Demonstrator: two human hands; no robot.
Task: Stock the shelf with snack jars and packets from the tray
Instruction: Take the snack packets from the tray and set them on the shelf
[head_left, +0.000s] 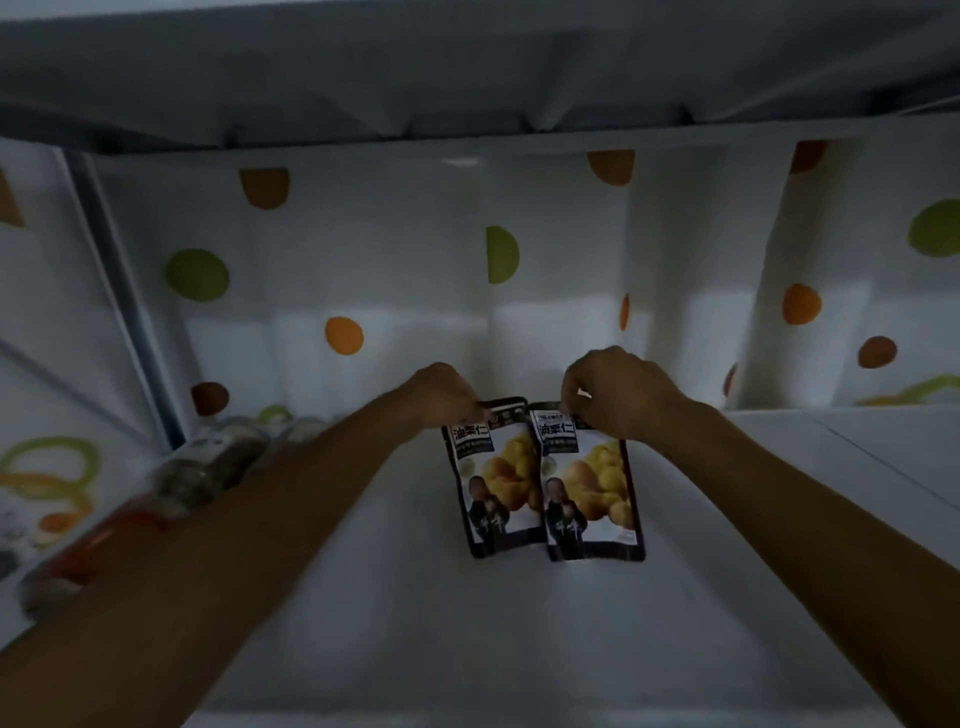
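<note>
One head-worn wide-angle view. It looked forward and slightly down into the shelf (415, 623), with both forearms running in from the bottom corners. Left hand (447, 389) and right hand (618, 389) sat mid-frame, near the lens, pinching the tops of the left packet (496, 483) and right packet (592, 493). Dotted back liner (405, 249) lay beyond the fingers, upper shelf underside (467, 67) above them, blurred jars (208, 467) left of them. Picture was dim.

Left hand (447, 397), right hand (618, 392), both curled.
</note>
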